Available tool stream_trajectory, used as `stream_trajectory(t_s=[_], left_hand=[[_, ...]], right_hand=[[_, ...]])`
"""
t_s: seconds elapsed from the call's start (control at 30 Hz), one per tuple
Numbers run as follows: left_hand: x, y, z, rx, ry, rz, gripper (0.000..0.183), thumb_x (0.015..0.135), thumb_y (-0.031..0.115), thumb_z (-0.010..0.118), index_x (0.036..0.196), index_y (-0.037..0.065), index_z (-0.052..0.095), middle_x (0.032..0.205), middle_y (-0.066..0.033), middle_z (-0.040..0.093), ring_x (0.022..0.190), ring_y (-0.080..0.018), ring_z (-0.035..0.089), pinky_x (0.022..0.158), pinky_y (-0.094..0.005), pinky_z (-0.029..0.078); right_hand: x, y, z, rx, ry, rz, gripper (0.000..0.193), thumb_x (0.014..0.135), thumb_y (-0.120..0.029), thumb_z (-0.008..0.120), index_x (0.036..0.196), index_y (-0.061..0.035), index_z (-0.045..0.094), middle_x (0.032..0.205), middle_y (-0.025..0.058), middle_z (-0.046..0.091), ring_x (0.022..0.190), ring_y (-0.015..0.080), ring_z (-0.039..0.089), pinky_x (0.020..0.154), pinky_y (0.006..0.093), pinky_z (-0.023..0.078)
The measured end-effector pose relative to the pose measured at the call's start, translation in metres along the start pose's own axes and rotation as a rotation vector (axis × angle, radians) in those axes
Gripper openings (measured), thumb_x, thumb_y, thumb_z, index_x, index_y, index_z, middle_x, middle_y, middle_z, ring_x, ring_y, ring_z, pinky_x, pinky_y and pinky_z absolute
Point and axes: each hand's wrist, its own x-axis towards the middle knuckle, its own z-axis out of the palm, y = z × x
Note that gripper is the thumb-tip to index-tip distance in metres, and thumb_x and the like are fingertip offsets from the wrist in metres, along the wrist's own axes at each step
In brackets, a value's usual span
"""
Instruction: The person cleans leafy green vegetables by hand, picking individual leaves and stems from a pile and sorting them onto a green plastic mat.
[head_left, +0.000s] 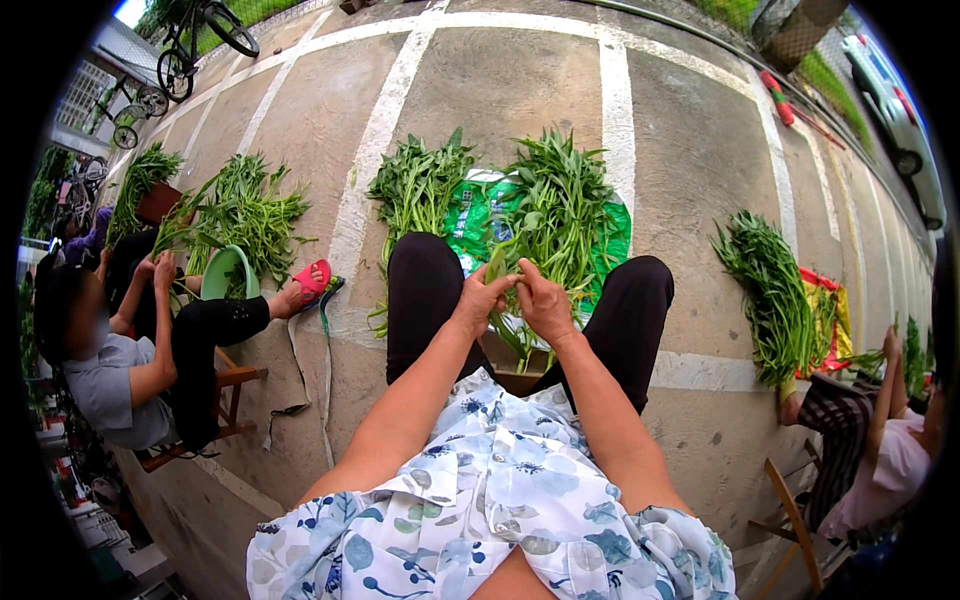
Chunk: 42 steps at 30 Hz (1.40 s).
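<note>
Between my knees my left hand (484,296) is closed round a few leafy green stalks (497,264), which look like water spinach. Their leaves rise above the fist and stems hang below it. My right hand (546,302) pinches at the same stalks, its fingertips meeting those of the left. Just ahead, a large heap of the greens (562,205) lies on a green printed plastic sack (474,215). A second bunch (420,190) rests to its left. Below my hands, a brown box (517,383) shows partly between my legs.
At left a seated person (130,370) handles greens beside a light green bucket (228,272) and another pile (250,205). At right another person (885,460) sits near a greens heap (765,300) and a red-yellow sack (828,310). A strap (326,370) lies on the paving.
</note>
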Motion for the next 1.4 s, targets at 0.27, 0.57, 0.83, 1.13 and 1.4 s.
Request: stream_trajectory(t_s=[0.27, 0.57, 0.83, 1.13, 1.4], left_hand=[[0.0, -0.001, 0.0, -0.004, 0.002, 0.025, 0.024, 0.075, 0.015, 0.069, 0.093, 0.007, 0.056, 0.071, 0.0013, 0.055, 0.046, -0.0059, 0.043, 0.042, -0.0213, 0.035], [-0.002, -0.001, 0.002, 0.096, 0.032, 0.068, 0.026, 0.075, 0.014, 0.07, 0.096, 0.005, 0.056, 0.066, 0.0024, 0.053, 0.045, -0.0049, 0.043, 0.042, -0.0204, 0.036], [-0.002, -0.004, 0.0, 0.113, -0.005, 0.069, 0.028, 0.075, 0.014, 0.07, 0.098, 0.005, 0.056, 0.068, 0.0023, 0.054, 0.046, -0.0038, 0.042, 0.042, -0.019, 0.035], [-0.004, 0.0, 0.001, 0.068, -0.018, 0.063, 0.028, 0.076, 0.013, 0.069, 0.099, 0.005, 0.055, 0.073, 0.0011, 0.058, 0.046, -0.0045, 0.043, 0.043, -0.0198, 0.036], [0.002, -0.003, -0.001, -0.032, 0.034, 0.063, 0.023, 0.076, 0.013, 0.067, 0.094, 0.004, 0.056, 0.081, -0.0035, 0.063, 0.044, -0.0055, 0.043, 0.041, -0.0207, 0.036]], right_hand=[[-0.001, -0.001, 0.002, 0.058, 0.018, 0.002, 0.035, 0.079, -0.008, 0.052, 0.114, -0.004, 0.048, 0.076, 0.0167, 0.062, 0.067, 0.0361, 0.059, 0.057, 0.0434, 0.047], [-0.003, 0.0, 0.0, -0.038, -0.111, 0.033, 0.041, 0.079, -0.009, 0.05, 0.119, -0.0028, 0.043, 0.074, 0.0208, 0.06, 0.065, 0.0387, 0.058, 0.057, 0.0466, 0.045], [0.0, -0.004, 0.004, 0.143, -0.074, 0.213, 0.047, 0.075, -0.007, 0.052, 0.12, 0.003, 0.041, 0.066, 0.0197, 0.058, 0.058, 0.034, 0.058, 0.054, 0.0417, 0.046], [0.002, 0.005, 0.006, 0.788, -0.099, 0.652, 0.054, 0.079, -0.008, 0.052, 0.126, 0.0094, 0.034, 0.057, 0.0021, 0.051, 0.046, 0.0089, 0.047, 0.043, 0.0242, 0.039], [0.001, 0.032, 0.02, 0.555, 0.117, 0.399, 0.051, 0.081, -0.011, 0.056, 0.126, 0.0051, 0.037, 0.069, 0.0052, 0.058, 0.051, 0.0114, 0.052, 0.046, 0.0272, 0.043]])
